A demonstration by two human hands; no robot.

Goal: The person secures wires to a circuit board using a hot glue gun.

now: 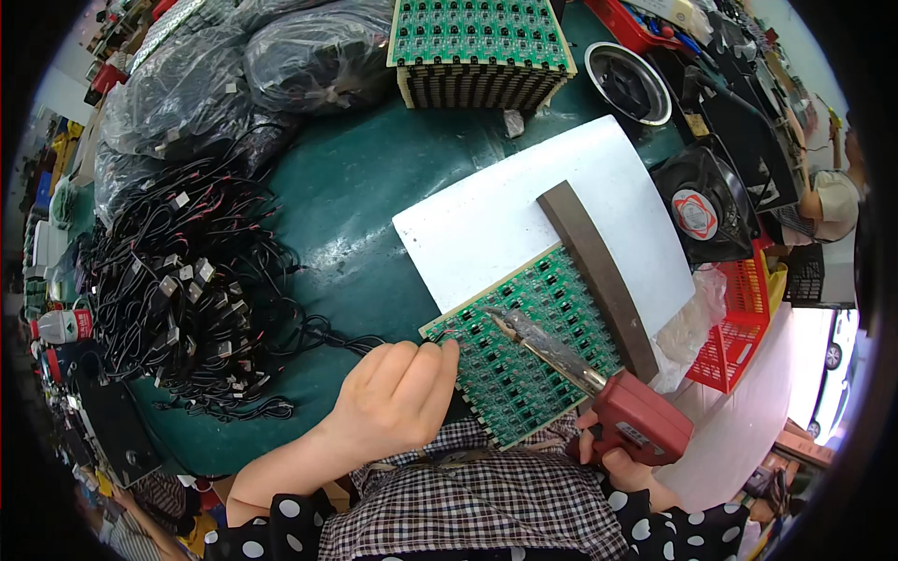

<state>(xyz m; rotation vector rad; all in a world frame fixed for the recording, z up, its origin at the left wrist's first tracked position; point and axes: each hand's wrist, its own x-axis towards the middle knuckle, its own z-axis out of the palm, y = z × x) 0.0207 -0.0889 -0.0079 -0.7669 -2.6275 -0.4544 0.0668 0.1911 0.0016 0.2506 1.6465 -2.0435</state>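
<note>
My left hand [395, 393] is closed in a pinch at the left corner of a green circuit board panel [524, 374]. Between its fingers is the end of a black cable [323, 335], with thin reddish wires showing at the board's edge. My right hand [625, 467] grips a red soldering gun [644, 418] by its body. The gun's long grey tip reaches left over the panel, close to the wire ends; whether it touches the board I cannot tell. A dark brown bar [599, 280] lies along the panel's right side. Under both is a white sheet [524, 196].
A tangled heap of black cables [187, 290] covers the left, with plastic-bagged bundles [309, 61] behind. A stack of circuit panels [482, 47] stands at the back. On the right are a round metal dish [629, 84], a black fan [702, 201] and a red basket [739, 318].
</note>
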